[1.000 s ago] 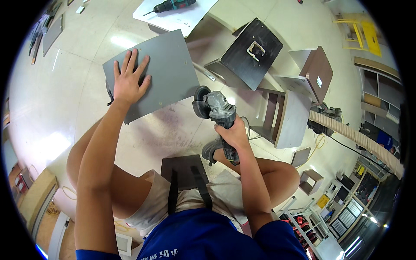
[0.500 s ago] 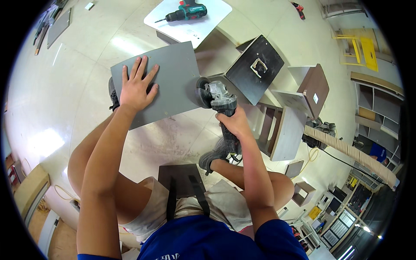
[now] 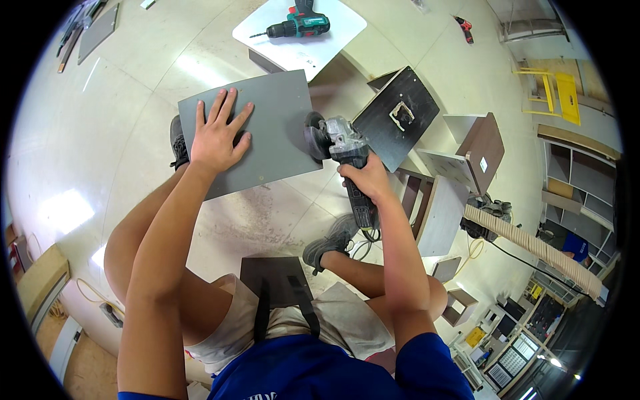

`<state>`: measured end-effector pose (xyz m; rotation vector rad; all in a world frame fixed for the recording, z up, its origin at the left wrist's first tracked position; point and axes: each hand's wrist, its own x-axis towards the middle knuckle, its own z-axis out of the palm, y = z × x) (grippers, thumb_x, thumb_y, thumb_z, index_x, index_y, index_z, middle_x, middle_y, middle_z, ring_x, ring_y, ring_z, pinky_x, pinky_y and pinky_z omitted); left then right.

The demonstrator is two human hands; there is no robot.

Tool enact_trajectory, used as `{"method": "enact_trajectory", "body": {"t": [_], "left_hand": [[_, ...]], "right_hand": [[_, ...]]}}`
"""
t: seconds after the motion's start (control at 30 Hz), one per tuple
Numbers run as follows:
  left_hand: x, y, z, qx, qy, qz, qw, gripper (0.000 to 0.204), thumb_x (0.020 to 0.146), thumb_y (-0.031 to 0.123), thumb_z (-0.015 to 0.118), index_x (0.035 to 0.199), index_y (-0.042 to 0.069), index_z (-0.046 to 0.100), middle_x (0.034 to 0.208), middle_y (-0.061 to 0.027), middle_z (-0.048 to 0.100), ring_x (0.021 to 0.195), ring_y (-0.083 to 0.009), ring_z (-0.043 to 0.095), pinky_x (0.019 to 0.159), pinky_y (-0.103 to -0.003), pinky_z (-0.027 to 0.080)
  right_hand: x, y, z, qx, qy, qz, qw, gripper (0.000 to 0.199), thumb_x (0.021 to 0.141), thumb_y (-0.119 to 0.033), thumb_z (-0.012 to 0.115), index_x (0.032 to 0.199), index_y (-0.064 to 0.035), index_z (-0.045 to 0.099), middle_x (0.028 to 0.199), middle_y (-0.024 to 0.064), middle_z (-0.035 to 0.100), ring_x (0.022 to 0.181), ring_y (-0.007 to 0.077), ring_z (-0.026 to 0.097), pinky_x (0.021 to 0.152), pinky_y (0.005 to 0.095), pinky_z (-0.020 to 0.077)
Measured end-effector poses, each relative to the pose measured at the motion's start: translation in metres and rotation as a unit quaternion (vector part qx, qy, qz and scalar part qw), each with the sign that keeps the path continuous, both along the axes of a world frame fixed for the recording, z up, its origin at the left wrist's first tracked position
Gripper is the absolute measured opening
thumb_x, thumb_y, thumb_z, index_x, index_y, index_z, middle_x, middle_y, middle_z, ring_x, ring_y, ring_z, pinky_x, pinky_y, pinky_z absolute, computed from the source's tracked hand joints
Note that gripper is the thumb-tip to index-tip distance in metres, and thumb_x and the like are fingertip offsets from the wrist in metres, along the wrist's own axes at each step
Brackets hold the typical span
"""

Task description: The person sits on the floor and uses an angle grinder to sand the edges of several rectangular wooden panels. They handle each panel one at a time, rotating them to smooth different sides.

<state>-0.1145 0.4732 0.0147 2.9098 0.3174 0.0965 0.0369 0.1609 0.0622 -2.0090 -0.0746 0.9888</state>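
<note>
My left hand (image 3: 219, 141) lies flat with spread fingers on a grey rectangular panel (image 3: 277, 113), pressing near its left side. The panel is held above the floor, slightly tilted in the picture. In my right hand (image 3: 368, 177) is an angle grinder (image 3: 348, 137), gripped round its black body. The grinder's dark disc (image 3: 316, 135) stands at the panel's right edge and overlaps it in the view; whether it touches the edge I cannot tell. My left shoe (image 3: 178, 141) shows partly behind the panel, and what else props it is hidden.
A green cordless drill (image 3: 303, 27) rests on a white board (image 3: 260, 27) beyond the panel. To the right stand a black box with a ragged hole (image 3: 380, 127), a brown box (image 3: 483, 150) and a ribbed hose (image 3: 527, 243). A dark stool (image 3: 283, 267) is beneath me.
The grinder has shifted slightly away from me along the panel's right edge. My left hand keeps its place on the panel. The whole view has moved a little.
</note>
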Motion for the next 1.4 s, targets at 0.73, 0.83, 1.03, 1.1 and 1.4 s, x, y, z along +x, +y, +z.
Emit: {"method": "enact_trajectory", "body": {"t": [0.73, 0.83, 1.03, 1.1, 1.4], "left_hand": [[0.001, 0.001, 0.001, -0.011, -0.009, 0.004, 1.000, 0.060, 0.088, 0.038, 0.060, 0.147, 0.026, 0.053, 0.164, -0.0141, 0.028, 0.153, -0.0317, 0.024, 0.121, -0.065, 0.014], [-0.001, 0.002, 0.002, -0.014, -0.006, 0.008, 1.000, 0.060, 0.088, 0.038, 0.060, 0.147, 0.026, 0.053, 0.164, -0.0141, 0.029, 0.153, -0.0315, 0.024, 0.121, -0.065, 0.014], [0.000, 0.001, 0.006, -0.022, -0.010, 0.010, 1.000, 0.060, 0.088, 0.037, 0.060, 0.147, 0.026, 0.053, 0.164, -0.0142, 0.029, 0.153, -0.0314, 0.024, 0.121, -0.064, 0.014], [0.002, -0.002, 0.005, -0.026, -0.009, 0.006, 1.000, 0.060, 0.088, 0.036, 0.060, 0.147, 0.025, 0.053, 0.165, -0.0140, 0.028, 0.153, -0.0314, 0.023, 0.121, -0.064, 0.014], [0.000, -0.001, 0.001, -0.012, -0.008, 0.002, 1.000, 0.060, 0.090, 0.034, 0.060, 0.148, 0.024, 0.052, 0.165, -0.0143, 0.026, 0.154, -0.0321, 0.022, 0.121, -0.063, 0.014]], "right_hand": [[0.082, 0.076, -0.005, 0.028, 0.035, -0.002, 0.999, 0.032, 0.075, -0.018, 0.077, 0.094, 0.0045, 0.063, 0.075, 0.0112, 0.067, 0.057, 0.0192, 0.066, 0.051, 0.0341, 0.0547], [0.084, 0.082, 0.005, 0.002, 0.039, 0.016, 0.999, 0.032, 0.078, -0.017, 0.077, 0.097, 0.0040, 0.061, 0.077, 0.0112, 0.068, 0.060, 0.0191, 0.067, 0.056, 0.0329, 0.0567], [0.071, 0.056, 0.001, 0.003, 0.067, 0.030, 0.997, 0.034, 0.078, -0.016, 0.077, 0.100, 0.0043, 0.061, 0.079, 0.0123, 0.068, 0.062, 0.0195, 0.068, 0.057, 0.0329, 0.0571], [0.063, 0.038, -0.003, -0.004, 0.062, 0.022, 0.998, 0.035, 0.078, -0.016, 0.077, 0.101, 0.0051, 0.062, 0.082, 0.0141, 0.069, 0.062, 0.0207, 0.068, 0.057, 0.0338, 0.0577], [-0.016, -0.026, 0.007, -0.041, 0.080, -0.026, 0.996, 0.023, 0.076, -0.017, 0.077, 0.089, 0.0012, 0.069, 0.073, 0.0084, 0.069, 0.060, 0.0163, 0.067, 0.057, 0.0316, 0.0526]]}}
